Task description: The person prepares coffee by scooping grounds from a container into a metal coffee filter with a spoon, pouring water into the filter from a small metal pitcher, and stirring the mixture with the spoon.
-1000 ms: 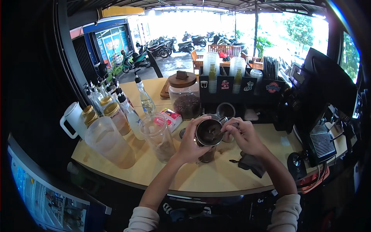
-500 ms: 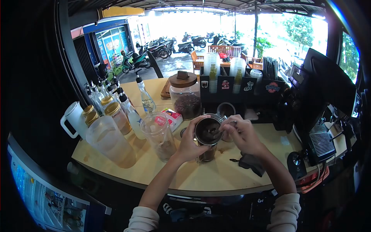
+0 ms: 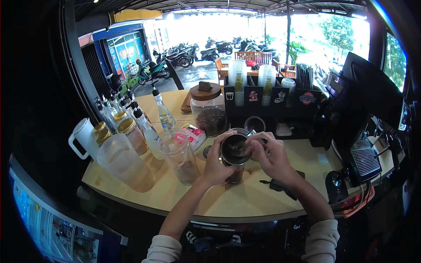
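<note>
My left hand is wrapped around the side of a round metal-rimmed cup, with the thumb at its near rim. Dark brown contents show inside the cup. Below its rim, a glass-like vessel with dark brown liquid stands on the counter; whether the two are one piece I cannot tell. My right hand is closed in a pinch at the cup's right edge. It grips a thin spoon-like utensil that dips into the dark contents, mostly hidden by the fingers.
Left of my hands stand a clear plastic jug, a frosted jug, a white pitcher and pump bottles. Behind are a wooden-lidded jar and a black cup holder. A dark cloth-like item lies right, near a machine.
My right hand has shifted slightly and turned over the cup, with the utensil moving inside. My left hand keeps its hold. The whole view has shifted a little.
</note>
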